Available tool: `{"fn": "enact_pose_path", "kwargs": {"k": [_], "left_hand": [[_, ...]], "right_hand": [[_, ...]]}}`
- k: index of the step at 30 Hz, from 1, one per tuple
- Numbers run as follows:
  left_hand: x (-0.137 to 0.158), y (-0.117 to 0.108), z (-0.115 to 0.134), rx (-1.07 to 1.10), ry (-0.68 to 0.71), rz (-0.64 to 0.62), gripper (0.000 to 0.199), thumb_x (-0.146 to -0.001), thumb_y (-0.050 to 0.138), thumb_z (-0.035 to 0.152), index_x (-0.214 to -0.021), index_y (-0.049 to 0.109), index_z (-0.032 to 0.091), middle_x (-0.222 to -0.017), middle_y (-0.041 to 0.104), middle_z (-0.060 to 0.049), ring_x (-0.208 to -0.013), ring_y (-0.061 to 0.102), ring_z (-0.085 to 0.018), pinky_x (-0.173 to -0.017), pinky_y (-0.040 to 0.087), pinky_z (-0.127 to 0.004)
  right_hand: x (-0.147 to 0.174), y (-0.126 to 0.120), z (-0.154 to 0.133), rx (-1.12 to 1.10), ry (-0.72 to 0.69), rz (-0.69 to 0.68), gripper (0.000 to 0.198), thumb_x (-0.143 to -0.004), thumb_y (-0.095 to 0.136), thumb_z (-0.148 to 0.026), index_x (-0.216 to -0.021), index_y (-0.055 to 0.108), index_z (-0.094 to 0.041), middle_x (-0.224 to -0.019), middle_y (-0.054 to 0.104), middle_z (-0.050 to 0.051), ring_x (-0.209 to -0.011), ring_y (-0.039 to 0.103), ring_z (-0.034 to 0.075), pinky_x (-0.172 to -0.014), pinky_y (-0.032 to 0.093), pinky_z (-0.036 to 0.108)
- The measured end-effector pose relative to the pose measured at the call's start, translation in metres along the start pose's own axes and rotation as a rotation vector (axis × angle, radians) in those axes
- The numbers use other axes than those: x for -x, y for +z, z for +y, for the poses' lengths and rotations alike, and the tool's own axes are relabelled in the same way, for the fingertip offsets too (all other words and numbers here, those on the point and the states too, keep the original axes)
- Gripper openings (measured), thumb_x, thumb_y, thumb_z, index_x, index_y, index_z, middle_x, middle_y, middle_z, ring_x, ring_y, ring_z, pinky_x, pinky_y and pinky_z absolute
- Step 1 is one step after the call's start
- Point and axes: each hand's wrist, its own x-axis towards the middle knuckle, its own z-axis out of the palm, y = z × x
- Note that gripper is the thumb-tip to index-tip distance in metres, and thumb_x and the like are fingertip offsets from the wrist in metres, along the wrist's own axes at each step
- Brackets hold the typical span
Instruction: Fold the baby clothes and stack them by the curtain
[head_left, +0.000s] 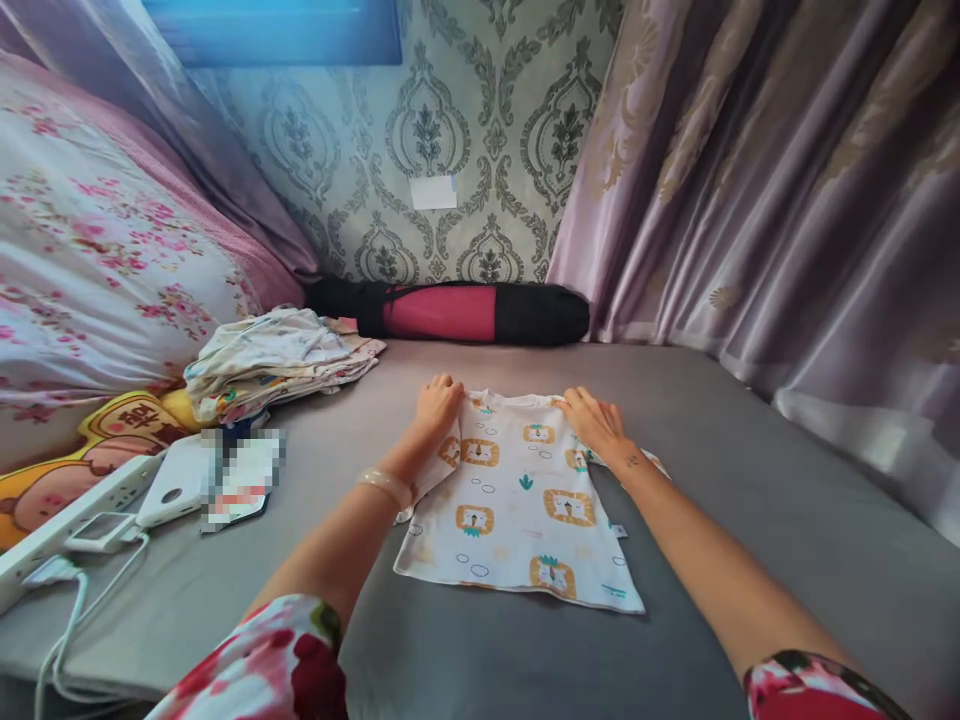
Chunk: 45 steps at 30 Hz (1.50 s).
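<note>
A small white child's shirt (517,505) with orange lion prints lies flat on the grey bed sheet (750,500), collar end away from me. My left hand (438,403) rests flat on its far left shoulder, fingers together. My right hand (596,422) presses palm down on the far right shoulder, fingers spread. Neither hand grips the cloth. A pale bangle sits on my left wrist.
A stack of folded clothes (277,360) lies at the left. A black and pink roll (465,312) lies against the patterned wall. A floral pillow (97,260), a yellow cushion (112,440), a white power strip (67,520) and cables sit left. Purple curtains (787,180) hang right.
</note>
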Motion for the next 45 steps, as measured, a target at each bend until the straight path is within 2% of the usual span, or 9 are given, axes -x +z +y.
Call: {"fn": "enact_pose_path", "kwargs": {"k": [6,9,13,19,24,28,39,42,45], "left_hand": [[-0.015,0.019,0.003,-0.073,0.009,-0.208,0.028,-0.093,0.039,0.016,-0.103,0.065,0.015,-0.111,0.065,-0.016,-0.110,0.057,-0.028,-0.087,0.040,-0.041],[-0.023,0.018,0.005,-0.066,0.023,-0.268,0.026,-0.093,0.041,0.019,-0.104,0.064,0.015,-0.113,0.065,-0.016,-0.109,0.058,-0.029,-0.087,0.041,-0.042],[-0.031,0.019,0.016,-0.035,0.051,-0.314,0.027,-0.096,0.041,0.029,-0.105,0.062,0.017,-0.114,0.065,-0.012,-0.105,0.061,-0.026,-0.086,0.042,-0.038],[-0.027,0.035,0.030,-0.012,0.084,-0.246,0.028,-0.098,0.035,0.025,-0.112,0.055,0.011,-0.112,0.062,-0.016,-0.104,0.059,-0.024,-0.086,0.042,-0.034],[-0.033,0.045,0.025,-0.063,0.131,-0.088,0.024,-0.098,0.034,0.019,-0.105,0.055,0.010,-0.104,0.060,-0.017,-0.098,0.055,-0.027,-0.085,0.041,-0.037],[-0.044,0.049,0.019,-0.130,0.144,-0.006,0.023,-0.098,0.034,0.017,-0.105,0.055,0.011,-0.104,0.058,-0.016,-0.098,0.053,-0.027,-0.084,0.040,-0.038],[-0.065,0.051,0.013,-0.064,0.180,-0.045,0.028,-0.097,0.030,0.016,-0.109,0.056,0.014,-0.112,0.056,-0.017,-0.106,0.050,-0.029,-0.089,0.036,-0.041],[-0.070,0.053,0.015,-0.051,0.161,-0.113,0.028,-0.097,0.031,0.016,-0.108,0.056,0.014,-0.113,0.058,-0.017,-0.107,0.053,-0.028,-0.090,0.037,-0.038],[-0.076,0.051,0.011,-0.004,0.080,-0.188,0.031,-0.098,0.033,0.028,-0.109,0.056,0.012,-0.112,0.061,-0.019,-0.106,0.057,-0.028,-0.088,0.041,-0.037]], "right_hand": [[-0.011,0.030,-0.003,0.041,-0.046,-0.071,0.029,-0.100,0.037,-0.035,-0.107,0.059,-0.017,-0.108,0.065,0.011,-0.103,0.059,0.025,-0.082,0.038,0.034],[-0.019,0.031,-0.007,0.028,-0.078,-0.088,0.027,-0.099,0.040,-0.031,-0.106,0.061,-0.017,-0.111,0.065,0.012,-0.108,0.055,0.026,-0.088,0.035,0.036],[-0.029,0.029,-0.018,-0.062,-0.108,-0.146,0.027,-0.099,0.040,-0.032,-0.107,0.061,-0.019,-0.116,0.063,0.010,-0.109,0.052,0.025,-0.087,0.035,0.035],[-0.029,0.046,-0.031,-0.115,-0.046,-0.084,0.023,-0.099,0.042,-0.031,-0.106,0.060,-0.018,-0.113,0.060,0.010,-0.106,0.050,0.023,-0.084,0.034,0.031],[-0.038,0.055,-0.031,-0.061,-0.050,0.082,0.020,-0.099,0.043,-0.028,-0.105,0.057,-0.016,-0.109,0.057,0.011,-0.101,0.048,0.024,-0.083,0.032,0.032],[-0.052,0.057,-0.032,0.004,-0.076,0.137,0.020,-0.099,0.040,-0.028,-0.106,0.055,-0.016,-0.108,0.056,0.011,-0.099,0.047,0.025,-0.080,0.032,0.034],[-0.078,0.062,-0.031,0.017,-0.092,0.063,0.025,-0.100,0.034,-0.027,-0.109,0.055,-0.016,-0.113,0.056,0.014,-0.104,0.046,0.026,-0.086,0.033,0.035],[-0.078,0.064,-0.032,-0.013,-0.081,0.048,0.025,-0.099,0.036,-0.027,-0.109,0.056,-0.015,-0.115,0.057,0.015,-0.105,0.048,0.026,-0.088,0.034,0.036],[-0.078,0.063,-0.030,-0.094,-0.044,-0.011,0.027,-0.099,0.037,-0.028,-0.109,0.058,-0.015,-0.115,0.060,0.014,-0.108,0.051,0.026,-0.091,0.035,0.036]]}}
